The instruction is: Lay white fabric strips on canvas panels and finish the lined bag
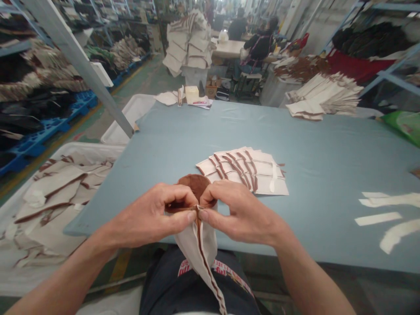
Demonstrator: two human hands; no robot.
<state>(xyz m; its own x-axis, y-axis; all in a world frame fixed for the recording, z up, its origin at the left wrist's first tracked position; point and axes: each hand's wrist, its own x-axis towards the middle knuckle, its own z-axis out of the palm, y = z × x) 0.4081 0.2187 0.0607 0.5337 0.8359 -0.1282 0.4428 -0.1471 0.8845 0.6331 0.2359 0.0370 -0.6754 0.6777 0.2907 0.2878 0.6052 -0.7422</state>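
Between my two hands is a cream fabric piece with a brown inner face and a brown-edged seam running down its front. My left hand pinches the seam's top edge from the left. From the other side, my right hand pinches the same edge, its thumb close to the left thumb. The piece's upper end forms a round brown opening beyond my fingers, and its lower end hangs toward my lap. Just past my hands, a fanned stack of cream pieces with brown strips lies on the blue table.
Cream strips lie on the table's right side. A pile of cream pieces sits at the far right edge. At left stands a white bin of cut pieces, near a metal post. Seated people work farther back.
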